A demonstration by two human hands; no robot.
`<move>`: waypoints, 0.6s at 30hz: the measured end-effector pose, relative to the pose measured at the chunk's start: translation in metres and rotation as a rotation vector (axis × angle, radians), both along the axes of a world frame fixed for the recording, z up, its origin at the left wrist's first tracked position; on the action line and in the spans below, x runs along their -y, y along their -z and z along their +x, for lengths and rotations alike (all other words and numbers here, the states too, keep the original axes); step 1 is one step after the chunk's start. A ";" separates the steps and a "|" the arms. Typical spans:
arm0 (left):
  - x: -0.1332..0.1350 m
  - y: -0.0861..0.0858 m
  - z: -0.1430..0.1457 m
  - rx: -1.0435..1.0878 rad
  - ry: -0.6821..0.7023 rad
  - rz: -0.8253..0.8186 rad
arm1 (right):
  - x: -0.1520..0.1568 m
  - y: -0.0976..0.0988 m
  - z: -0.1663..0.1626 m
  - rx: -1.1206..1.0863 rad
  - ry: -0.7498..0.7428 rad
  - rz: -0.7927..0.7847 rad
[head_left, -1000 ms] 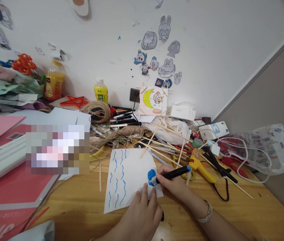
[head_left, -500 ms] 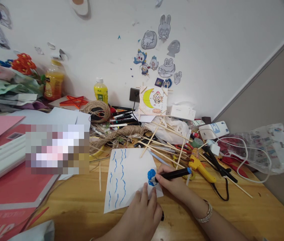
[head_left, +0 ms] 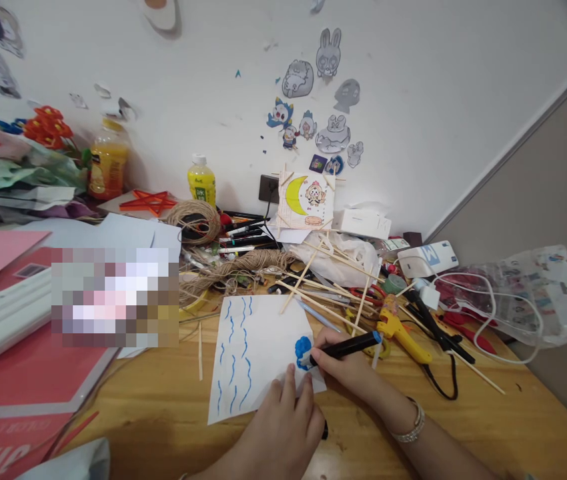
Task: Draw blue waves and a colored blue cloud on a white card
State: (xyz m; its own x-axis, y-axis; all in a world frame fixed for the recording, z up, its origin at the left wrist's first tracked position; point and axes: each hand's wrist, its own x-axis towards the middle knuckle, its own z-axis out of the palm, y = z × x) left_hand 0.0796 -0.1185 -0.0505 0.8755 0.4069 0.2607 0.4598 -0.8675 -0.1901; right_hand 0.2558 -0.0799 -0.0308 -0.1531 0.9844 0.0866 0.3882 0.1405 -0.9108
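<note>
A white sheet of paper with blue wavy lines lies on the wooden table. Near its right edge is a filled blue shape. My right hand grips a black marker with a blue end, its tip on the blue shape. My left hand rests on the paper's lower right corner, fingers together and pressed flat on it. A small black object peeks out beside that hand; I cannot make out what it is.
Wooden sticks, twine, pens and a yellow glue gun crowd the table behind the paper. A plastic bag with a white cable sits right. Pink and red card lies left. Two bottles stand by the wall.
The marker's rear end has shifted slightly while its tip stays on the blue shape. My left hand has not moved.
</note>
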 end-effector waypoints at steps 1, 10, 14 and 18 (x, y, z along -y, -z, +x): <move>0.000 -0.001 0.000 -0.006 0.000 -0.003 | 0.000 0.000 0.000 -0.001 0.005 0.002; 0.000 -0.005 -0.001 -0.030 -0.002 -0.054 | 0.000 0.001 0.000 -0.016 0.004 -0.034; 0.000 -0.003 -0.001 -0.034 -0.008 -0.053 | 0.000 0.000 0.000 -0.008 0.009 -0.022; 0.000 -0.002 -0.002 -0.026 -0.001 -0.045 | 0.000 -0.002 0.000 0.008 -0.002 -0.002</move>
State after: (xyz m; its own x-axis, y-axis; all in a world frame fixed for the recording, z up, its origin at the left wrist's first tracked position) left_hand 0.0780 -0.1183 -0.0483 0.8813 0.4185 0.2197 0.4561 -0.8750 -0.1627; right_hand 0.2558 -0.0800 -0.0289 -0.1557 0.9843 0.0834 0.3948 0.1394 -0.9081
